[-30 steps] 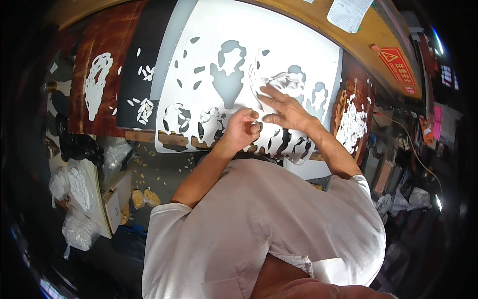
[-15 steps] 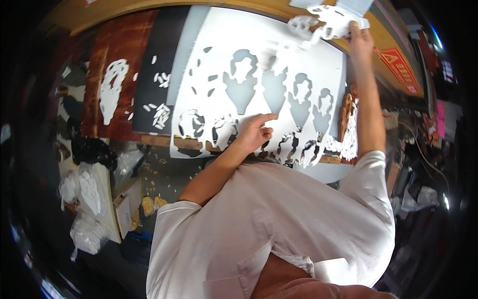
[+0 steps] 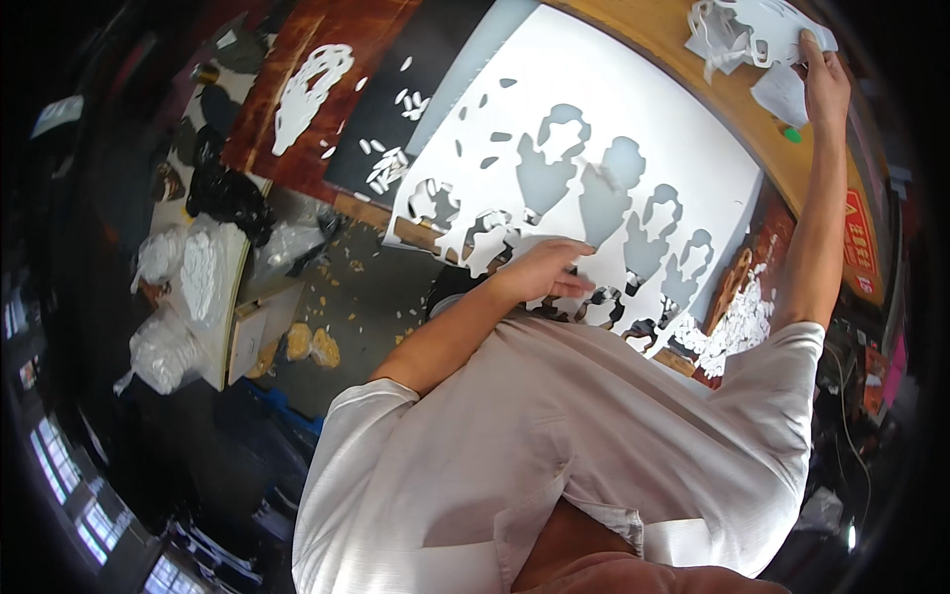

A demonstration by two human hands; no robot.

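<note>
A large white sheet (image 3: pixel 653 119) lies on the worktable, with several shoe-upper-shaped and small oval holes cut through it. Grey surface shows through the larger holes. Over its near edge hovers my left hand (image 3: pixel 549 269), fingers loosely apart and nothing in them; whether it touches the sheet I cannot tell. At the far right, my right arm reaches out over a yellow-brown ledge (image 3: pixel 643 35). The right hand (image 3: pixel 825 87) pinches a white cut-out piece with openings (image 3: pixel 762 28) by its edge. Beneath that piece, pale flat pieces (image 3: pixel 782 96) lie on the ledge.
Left of the sheet are a black board (image 3: pixel 435 74) with small white offcuts and a reddish-brown board (image 3: pixel 267 104) bearing a white cut-out stack (image 3: pixel 312 97). White scraps (image 3: pixel 737 325) are heaped at right. Plastic-wrapped bundles (image 3: pixel 168 351) stand at lower left, and yellow scraps (image 3: pixel 325 346) litter the floor.
My right hand has carried the white cut-out piece farther right, over the ledge. My left hand's pointing finger has relaxed into loosely spread fingers. The whole view has turned.
</note>
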